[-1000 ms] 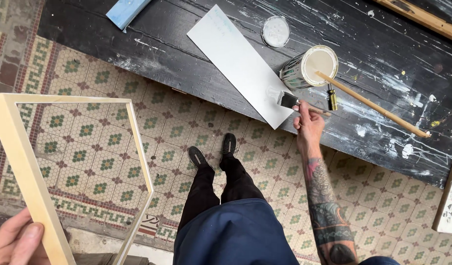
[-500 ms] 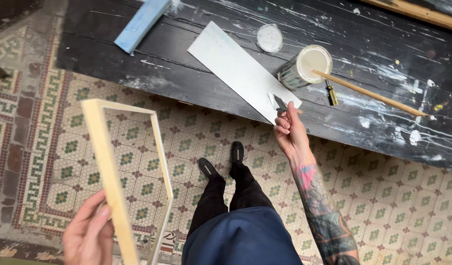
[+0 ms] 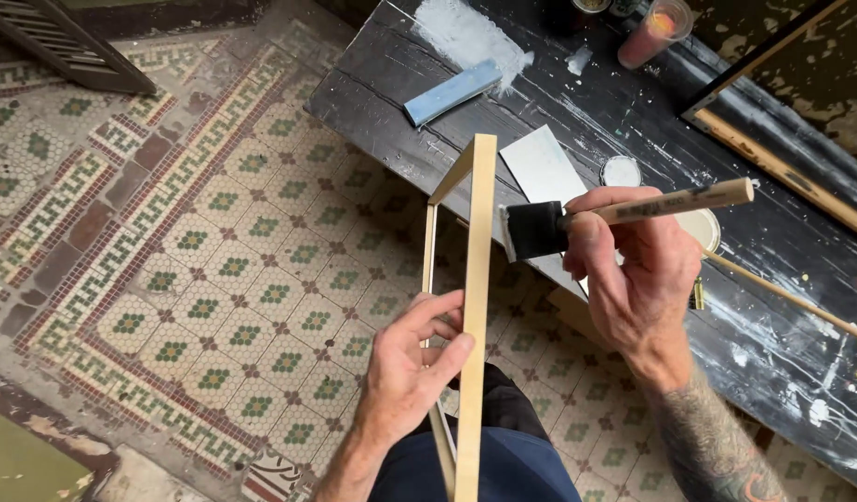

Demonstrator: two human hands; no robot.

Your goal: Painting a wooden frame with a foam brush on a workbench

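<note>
1. The left hand (image 3: 411, 367) gripped a pale, unfinished wooden frame (image 3: 476, 307) by its near rail, thumb on the front face and fingers wrapped round the inner edge, holding it upright on edge above the person's lap.
2. The right hand (image 3: 633, 270) was closed around the light wooden handle of a black foam brush (image 3: 536, 231), whose dark head sat just beside the frame's outer edge (whether it touched the wood could not be told).
3. The frame's far corner stood in front of a black, paint-streaked wooden table (image 3: 577, 112).
4. On that table lay a blue rectangular block (image 3: 451, 92), a white flat sheet (image 3: 542, 167) and a small round lid (image 3: 621, 171).
5. Below lay a patterned mosaic tile floor (image 3: 214, 232).
</note>
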